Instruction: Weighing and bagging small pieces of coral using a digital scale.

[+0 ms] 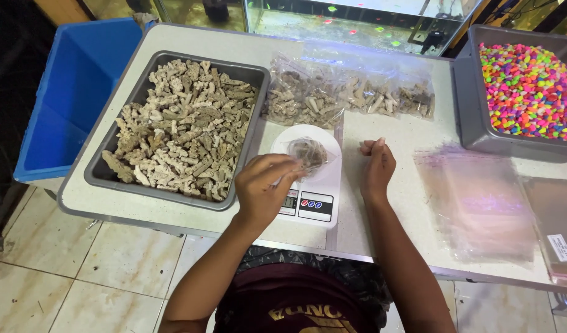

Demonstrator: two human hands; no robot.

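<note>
Left hand: the left hand (263, 188) sits at centre frame, fingers curled onto the edge of a small clear bag (307, 154), pinching it.
Small clear bag: partly filled with pale coral pieces, resting on the round plate of the white kitchen scale (317, 206), just right of the grey tray.
Right hand: the right hand (376, 168) is right of the scale, above the table (382, 123), fingers loosely curled in; whether it holds anything, I cannot tell.
Grey tray: the grey tray (111, 176), left of centre, heaped with coral rubble.
Filled bags: 1 row of filled bags (351, 92) lies at upper centre.
Empty bags: a stack of empty clear bags (475, 203) at lower right.
Gravel bin: a grey bin (468, 117) of bright coloured gravel, upper right.
Blue crate: a blue crate (67, 92) at upper left, off the table.
</note>
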